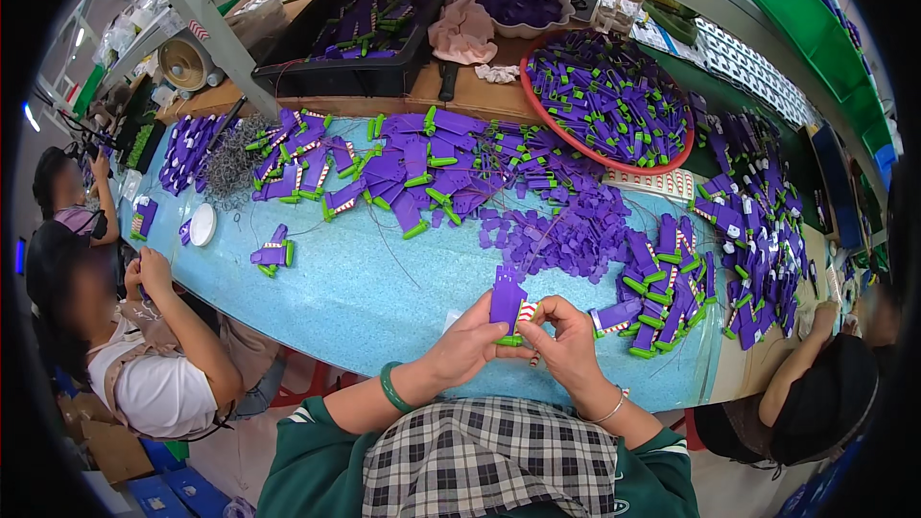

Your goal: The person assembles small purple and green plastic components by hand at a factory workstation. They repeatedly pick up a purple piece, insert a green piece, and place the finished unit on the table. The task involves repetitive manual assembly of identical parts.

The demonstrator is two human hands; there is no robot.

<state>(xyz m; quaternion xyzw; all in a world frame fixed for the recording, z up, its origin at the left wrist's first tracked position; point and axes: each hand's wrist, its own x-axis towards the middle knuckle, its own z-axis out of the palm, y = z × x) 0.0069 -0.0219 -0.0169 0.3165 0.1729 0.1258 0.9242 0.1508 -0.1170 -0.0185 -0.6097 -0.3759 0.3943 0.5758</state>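
Observation:
My left hand (459, 347) grips a flat purple plastic piece (506, 297) with a green tip, held upright over the near edge of the table. Against the right side of that piece, my right hand (568, 343) has thumb and fingers pinched at a red-and-white striped sticker (527, 311). The fingertips partly cover the sticker and the green part. Just right of my hands lies a pile of purple-and-green pieces (662, 288), many with striped stickers. Beyond my hands is a heap of small purple parts (566, 235).
More purple-and-green pieces (432, 163) with thin wires lie across the blue table (374, 297). A red basket (690, 139) full of them stands behind, beside a black tray (336, 82). A white lid (203, 224) lies at left. Co-workers (158, 374) sit on both sides.

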